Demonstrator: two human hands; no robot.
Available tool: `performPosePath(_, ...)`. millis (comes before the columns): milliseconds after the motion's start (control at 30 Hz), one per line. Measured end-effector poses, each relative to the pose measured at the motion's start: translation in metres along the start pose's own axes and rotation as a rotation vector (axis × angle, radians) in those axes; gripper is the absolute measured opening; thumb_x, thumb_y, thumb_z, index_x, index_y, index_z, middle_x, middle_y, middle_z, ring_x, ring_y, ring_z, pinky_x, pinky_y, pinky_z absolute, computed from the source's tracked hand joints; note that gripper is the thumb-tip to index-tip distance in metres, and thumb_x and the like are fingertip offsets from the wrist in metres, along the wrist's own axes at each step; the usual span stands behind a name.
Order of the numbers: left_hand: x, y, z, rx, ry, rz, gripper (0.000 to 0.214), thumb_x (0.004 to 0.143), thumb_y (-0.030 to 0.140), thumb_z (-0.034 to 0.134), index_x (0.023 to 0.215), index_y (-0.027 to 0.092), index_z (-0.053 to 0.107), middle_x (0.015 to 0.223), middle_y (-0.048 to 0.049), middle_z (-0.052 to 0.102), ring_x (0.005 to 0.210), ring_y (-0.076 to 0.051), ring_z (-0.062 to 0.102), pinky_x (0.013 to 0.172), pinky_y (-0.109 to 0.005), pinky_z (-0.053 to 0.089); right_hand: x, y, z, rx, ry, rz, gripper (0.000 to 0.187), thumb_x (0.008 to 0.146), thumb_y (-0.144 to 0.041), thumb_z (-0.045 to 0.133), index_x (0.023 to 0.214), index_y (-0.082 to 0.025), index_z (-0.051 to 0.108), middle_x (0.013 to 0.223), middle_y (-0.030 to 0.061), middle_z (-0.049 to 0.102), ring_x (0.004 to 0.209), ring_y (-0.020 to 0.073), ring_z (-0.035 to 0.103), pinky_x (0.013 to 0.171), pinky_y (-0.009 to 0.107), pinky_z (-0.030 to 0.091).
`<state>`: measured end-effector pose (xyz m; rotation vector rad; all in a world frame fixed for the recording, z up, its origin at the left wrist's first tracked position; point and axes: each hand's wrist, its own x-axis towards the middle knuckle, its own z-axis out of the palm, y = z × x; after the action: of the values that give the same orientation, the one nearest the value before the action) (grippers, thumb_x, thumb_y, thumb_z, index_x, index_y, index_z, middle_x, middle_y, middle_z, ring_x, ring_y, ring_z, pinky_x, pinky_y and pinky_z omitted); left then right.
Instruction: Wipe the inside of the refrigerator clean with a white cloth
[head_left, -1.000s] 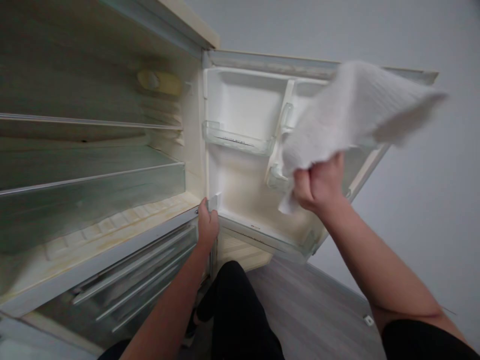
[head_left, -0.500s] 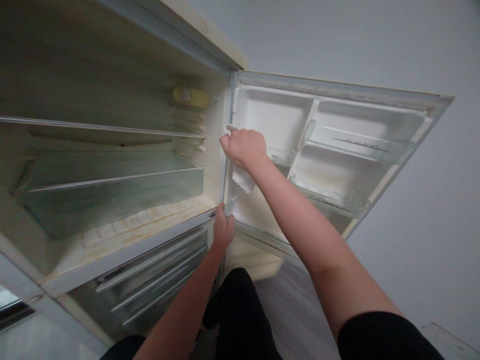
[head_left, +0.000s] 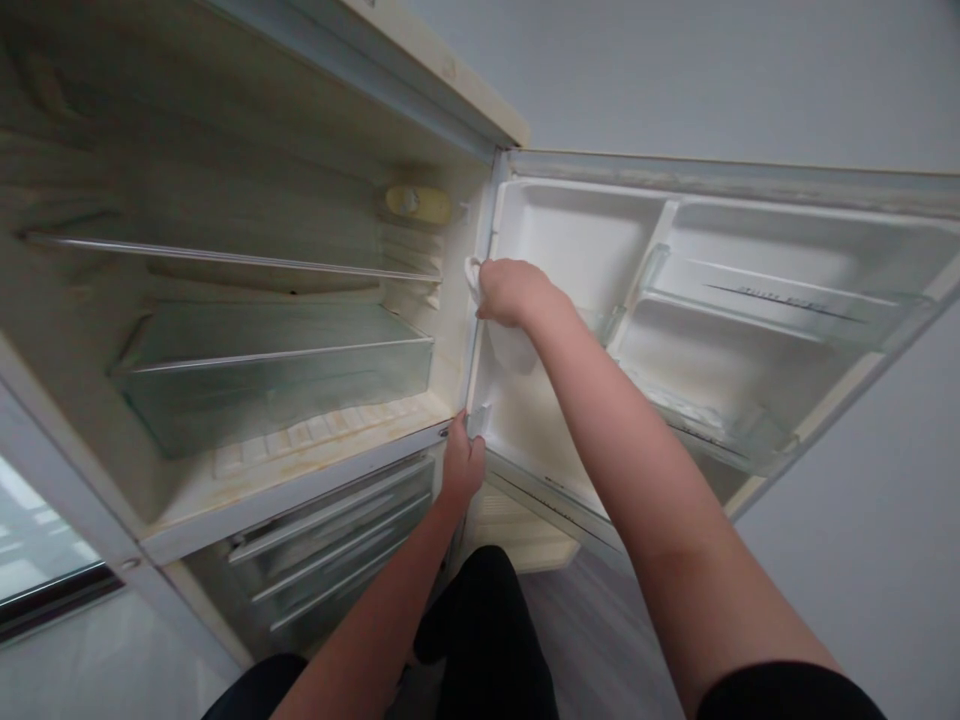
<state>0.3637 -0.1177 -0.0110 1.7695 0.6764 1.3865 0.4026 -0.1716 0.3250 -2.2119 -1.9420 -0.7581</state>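
Observation:
The open fridge door (head_left: pixel 570 235) extends to the right of the fridge, its white inner side facing me. My right hand (head_left: pixel 517 290) is closed around a white wipe (head_left: pixel 473 278), which touches the door's seal on the hinge side. Part of the wipe hangs blurred below the fist. Lower on that same side, my left hand (head_left: pixel 463 465) grips the door's edge near its bottom corner, beside a clear door bin (head_left: pixel 478 420). Its fingertips are partly hidden.
Inside the fridge are a glass shelf (head_left: pixel 255 258), a clear drawer (head_left: pixel 285 385) and a yellowish lamp cover (head_left: pixel 418 204). Beneath is a freezer section with clear drawers (head_left: pixel 337 540), its lower door (head_left: pixel 525 530) open. My knee (head_left: pixel 487 620) is close below the upper door.
The view has shifted left, so the fridge and door appear further right. My right hand has turned slightly at the hinge-side seal with the wipe. My left hand stays at the lower edge.

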Motion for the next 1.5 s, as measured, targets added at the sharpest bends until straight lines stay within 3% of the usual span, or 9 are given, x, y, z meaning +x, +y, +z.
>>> performPosePath(233,0.0,-0.001,-0.001,0.012,0.002,-0.004,0.062,0.088,0.025,0.045,0.148,0.012,0.041,0.152,-0.0191,0.049,0.145,-0.03,0.045,0.125,-0.048,0.03,-0.007,-0.012,0.02,-0.132,0.186,0.077,0.044,0.107,-0.038,0.042,0.126,-0.004,0.062,0.116,0.0264,0.069,0.112,0.0324,0.067,0.094,0.044,0.051)
performPosePath(533,-0.002,0.006,-0.003,0.052,-0.015,-0.006,0.063,0.087,0.025,0.045,0.148,0.008,0.041,0.15,-0.0219,0.05,0.143,-0.033,0.047,0.122,-0.052,0.033,-0.042,0.0,0.013,-0.248,0.158,0.12,0.055,0.106,-0.049,0.039,0.141,-0.007,0.048,0.12,0.0261,0.063,0.108,0.0335,0.063,0.091,0.042,0.046)
performPosePath(933,-0.003,0.001,0.001,0.022,0.01,0.042,0.064,0.086,0.026,0.048,0.147,0.008,0.041,0.151,-0.0229,0.05,0.145,-0.034,0.045,0.123,-0.055,0.032,-0.122,0.071,-0.011,-0.44,0.166,-0.164,0.053,0.102,-0.041,0.038,0.141,-0.007,0.049,0.12,0.0247,0.059,0.105,0.0361,0.054,0.087,0.044,0.041)
performPosePath(1067,-0.002,-0.001,0.002,0.014,0.026,0.034,0.062,0.086,0.026,0.049,0.146,0.011,0.043,0.15,-0.0207,0.052,0.143,-0.033,0.047,0.123,-0.054,0.033,-0.133,0.093,-0.019,-0.401,0.1,-0.331,0.063,0.096,-0.037,0.042,0.149,-0.004,0.04,0.124,0.0252,0.058,0.107,0.0364,0.053,0.091,0.049,0.043)
performPosePath(1233,-0.001,-0.003,0.002,0.023,0.033,0.06,0.061,0.086,0.025,0.048,0.146,0.01,0.043,0.148,-0.0219,0.053,0.143,-0.034,0.048,0.122,-0.056,0.034,-0.136,0.108,-0.026,-0.386,0.075,-0.487,0.08,0.094,-0.049,0.046,0.158,-0.004,0.027,0.14,0.0254,0.051,0.127,0.0392,0.047,0.108,0.057,0.039)
performPosePath(1333,-0.001,-0.004,0.003,0.021,0.025,0.061,0.062,0.086,0.026,0.048,0.146,0.009,0.042,0.149,-0.0227,0.052,0.144,-0.034,0.046,0.123,-0.056,0.033,-0.133,0.11,-0.026,-0.405,0.057,-0.489,0.081,0.095,-0.048,0.051,0.16,-0.006,0.027,0.141,0.0249,0.052,0.13,0.0383,0.047,0.11,0.056,0.038)
performPosePath(1500,-0.003,-0.002,0.004,-0.003,0.027,0.05,0.062,0.087,0.024,0.048,0.146,0.01,0.042,0.15,-0.0223,0.051,0.146,-0.033,0.044,0.125,-0.056,0.029,-0.125,0.095,-0.022,-0.446,0.096,-0.337,0.061,0.097,-0.036,0.053,0.151,-0.008,0.044,0.124,0.0238,0.061,0.116,0.0348,0.055,0.1,0.049,0.043)
